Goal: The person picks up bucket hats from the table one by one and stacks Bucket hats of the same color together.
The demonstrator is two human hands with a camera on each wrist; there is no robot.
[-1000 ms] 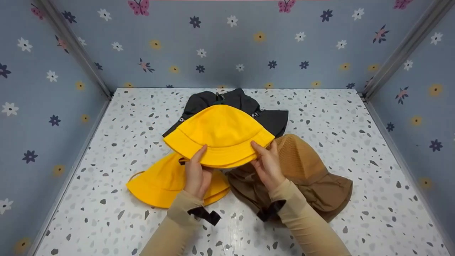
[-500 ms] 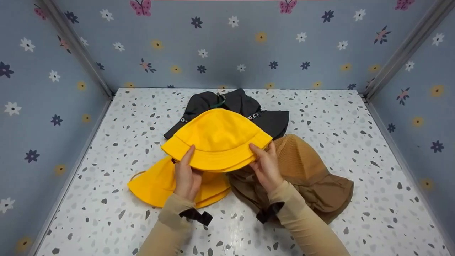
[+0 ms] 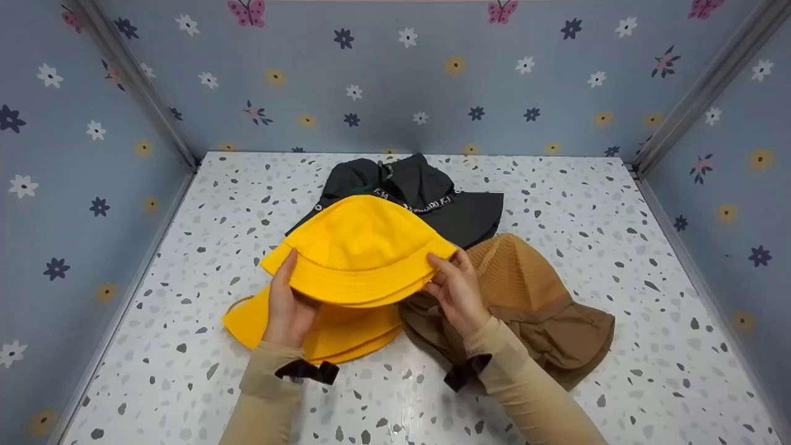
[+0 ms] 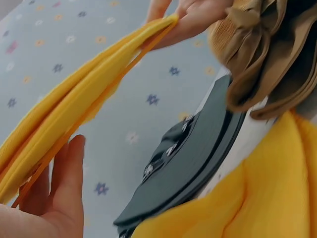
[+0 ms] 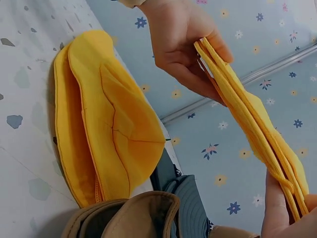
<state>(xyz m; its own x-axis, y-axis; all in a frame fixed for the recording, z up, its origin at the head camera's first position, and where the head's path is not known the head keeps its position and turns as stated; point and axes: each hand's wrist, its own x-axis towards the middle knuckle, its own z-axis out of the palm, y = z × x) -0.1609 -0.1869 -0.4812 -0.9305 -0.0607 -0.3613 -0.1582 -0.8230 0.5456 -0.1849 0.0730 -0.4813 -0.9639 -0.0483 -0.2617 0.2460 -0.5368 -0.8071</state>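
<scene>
A yellow bucket hat (image 3: 364,241), folded flat, is held up above the other hats, its crown pointing away. My left hand (image 3: 290,312) pinches the left part of its brim, thumb on top and fingers beneath. The right hand (image 3: 460,293) grips the brim's right end the same way. In the right wrist view the held hat appears edge-on, its brim layers pressed together. Below it on the table lies a second yellow hat (image 3: 352,334), partly hidden by the held hat and my left hand.
A black hat (image 3: 473,216) with a lettered band lies behind the held hat. To the right is a brown hat (image 3: 550,315) with a ribbed tan crown. Flower-patterned panels (image 3: 395,80) enclose the speckled white table (image 3: 649,346) at the back and sides.
The held hat has come lower and slightly left, uncovering more of the black hat's band. My left hand has slid leftward along the brim; the right hand has stayed nearly in place.
</scene>
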